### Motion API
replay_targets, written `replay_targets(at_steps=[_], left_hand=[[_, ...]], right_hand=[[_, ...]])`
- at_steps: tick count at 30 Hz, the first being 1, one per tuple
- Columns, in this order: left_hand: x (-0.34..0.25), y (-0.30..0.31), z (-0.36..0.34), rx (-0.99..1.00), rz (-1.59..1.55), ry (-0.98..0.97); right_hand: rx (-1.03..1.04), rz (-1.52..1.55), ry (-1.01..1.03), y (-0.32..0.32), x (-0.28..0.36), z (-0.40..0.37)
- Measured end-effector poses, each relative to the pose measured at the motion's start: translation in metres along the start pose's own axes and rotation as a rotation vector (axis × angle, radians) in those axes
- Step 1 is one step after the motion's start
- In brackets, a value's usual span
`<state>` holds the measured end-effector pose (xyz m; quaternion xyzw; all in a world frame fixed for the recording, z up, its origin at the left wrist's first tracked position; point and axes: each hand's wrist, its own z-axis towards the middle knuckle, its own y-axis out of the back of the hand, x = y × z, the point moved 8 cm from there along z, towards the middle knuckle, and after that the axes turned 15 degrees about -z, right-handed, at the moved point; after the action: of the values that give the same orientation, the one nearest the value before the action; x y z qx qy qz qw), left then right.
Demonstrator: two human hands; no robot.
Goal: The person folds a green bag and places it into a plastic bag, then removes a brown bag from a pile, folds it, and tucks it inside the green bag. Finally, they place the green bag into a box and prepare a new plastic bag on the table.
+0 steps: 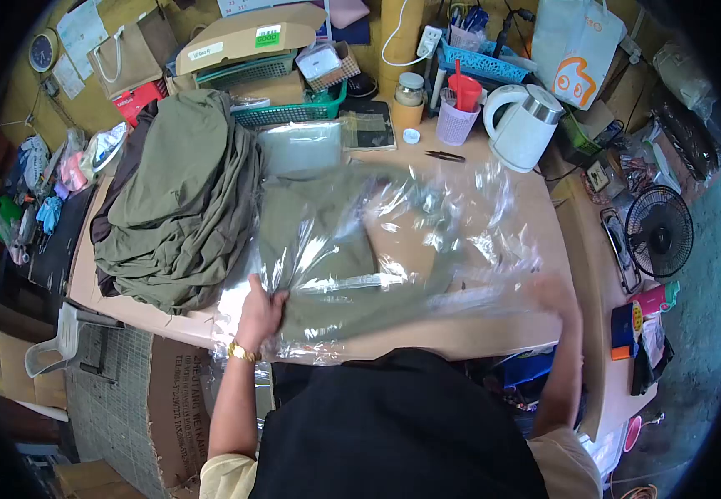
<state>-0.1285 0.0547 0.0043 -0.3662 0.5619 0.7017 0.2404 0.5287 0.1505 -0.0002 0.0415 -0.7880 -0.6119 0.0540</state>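
Note:
A clear plastic bag stretches across the table in front of me, with an olive green garment showing through its left part. At the bag's lower left edge, my left hand is closed on the plastic, thumb on top; a gold watch sits on that wrist. My right hand is at the right end of the bag, smeared by motion, and its fingers do not show clearly. To the left lies a tall pile of olive and dark garments. Flat clear packets lie behind the bag.
Black tweezers, a white kettle, a lilac basket and a jar stand at the back. Green baskets hold boxes behind the pile. A black fan stands at right; a white plastic chair is at left.

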Motion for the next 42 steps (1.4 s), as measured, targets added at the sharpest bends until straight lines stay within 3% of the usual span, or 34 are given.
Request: replay_targets(at_steps=[1, 2, 3, 4, 5, 7, 8, 9, 10, 11, 12, 13, 15, 17, 19, 21, 22, 24, 25, 27, 28, 30, 31, 33, 34, 36, 37, 39, 40, 42], left_hand=[[0.002, -0.001, -0.016, 0.069, 0.044, 0.231], [-0.033, 0.019, -0.023, 0.093, 0.112, 0.251], [-0.065, 0.039, -0.030, 0.118, 0.178, 0.272], [-0.105, 0.061, -0.030, -0.113, 0.497, -0.075], [-0.134, 0.074, -0.025, -0.159, 0.554, -0.175], [-0.153, 0.058, -0.008, 0.032, 0.362, -0.124], [-0.161, 0.034, 0.006, 0.130, 0.391, -0.108], [-0.163, 0.001, 0.016, 0.229, 0.419, -0.093], [-0.165, -0.025, 0.023, 0.099, 0.467, -0.221], [-0.159, -0.052, 0.029, -0.027, 0.513, -0.349], [-0.133, -0.082, 0.035, 0.029, 0.546, -0.288], [-0.113, -0.103, 0.035, 0.084, 0.581, -0.227], [-0.114, -0.105, 0.035, 0.072, 0.544, -0.252], [-0.110, -0.097, 0.030, 0.025, 0.467, -0.259], [-0.111, -0.094, 0.028, 0.029, 0.462, -0.230], [-0.112, -0.092, 0.027, 0.033, 0.490, -0.221], [-0.110, -0.092, 0.027, 0.020, 0.469, -0.233], [-0.108, -0.092, 0.026, 0.024, 0.470, -0.234], [-0.108, -0.093, 0.027, 0.019, 0.470, -0.230], [-0.110, -0.094, 0.025, 0.033, 0.448, -0.224], [-0.109, -0.095, 0.024, 0.032, 0.452, -0.222], [-0.109, -0.094, 0.026, 0.023, 0.457, -0.226], [-0.109, -0.095, 0.025, 0.026, 0.457, -0.226], [-0.107, -0.093, 0.024, 0.069, 0.441, -0.202], [-0.107, -0.089, 0.025, 0.124, 0.469, -0.163], [-0.130, -0.054, 0.045, 0.158, 0.460, -0.132], [-0.134, -0.040, 0.064, 0.196, 0.447, -0.097], [-0.134, -0.004, 0.113, -0.042, 0.281, -0.179], [-0.122, -0.008, 0.140, -0.061, 0.466, -0.223], [-0.086, -0.021, 0.166, -0.081, 0.656, -0.262]], right_hand=[[0.100, 0.199, -0.164, -0.003, 0.003, -0.023], [0.199, 0.400, -0.328, 0.006, 0.016, -0.046], [0.203, 0.400, -0.327, 0.015, 0.012, -0.046], [-0.118, 0.196, -0.353, 0.051, -0.003, -0.040], [-0.439, -0.010, -0.374, 0.091, -0.007, -0.042], [-0.688, -0.080, -0.101, 0.174, 0.098, -0.028], [-0.480, 0.141, -0.049, 0.189, 0.160, -0.010], [-0.506, 0.576, 0.255, 0.176, 0.207, 0.013], [-0.310, 0.307, 0.377, 0.173, 0.285, 0.035], [-0.392, 0.475, 0.713, 0.157, 0.351, 0.046], [-0.250, 0.302, 0.717, 0.150, 0.410, 0.047], [-0.198, 0.081, 0.905, 0.103, 0.459, 0.067], [-0.464, 0.024, 0.943, 0.027, 0.490, 0.129], [-0.540, -0.193, 0.898, 0.047, 0.478, 0.168], [-0.608, -0.341, 0.572, 0.117, 0.437, 0.168], [-0.741, -0.104, 0.345, 0.135, 0.364, 0.206], [-0.772, -0.126, 0.118, 0.141, 0.324, 0.209], [-0.600, -0.058, -0.251, 0.178, 0.255, 0.149], [-0.466, 0.016, -0.440, 0.177, 0.217, 0.131], [-0.818, -0.327, -0.765, 0.096, 0.139, 0.152], [-0.819, -0.333, -0.774, 0.098, 0.134, 0.148], [-0.122, 0.494, 0.034, 0.062, 0.167, 0.193], [-0.120, 0.495, 0.031, 0.058, 0.144, 0.207], [-0.788, 1.557, -0.156, 0.058, 0.027, 0.228], [-0.791, 1.563, -0.152, 0.064, 0.013, 0.226], [-0.362, 1.475, -0.228, 0.066, 0.009, 0.226], [-0.364, 1.475, -0.226, 0.073, 0.027, 0.208], [-0.133, 1.348, -0.222, 0.060, 0.104, 0.153], [-0.131, 1.345, -0.222, 0.055, 0.104, 0.160], [0.010, 0.905, 0.101, 0.046, 0.133, 0.184]])
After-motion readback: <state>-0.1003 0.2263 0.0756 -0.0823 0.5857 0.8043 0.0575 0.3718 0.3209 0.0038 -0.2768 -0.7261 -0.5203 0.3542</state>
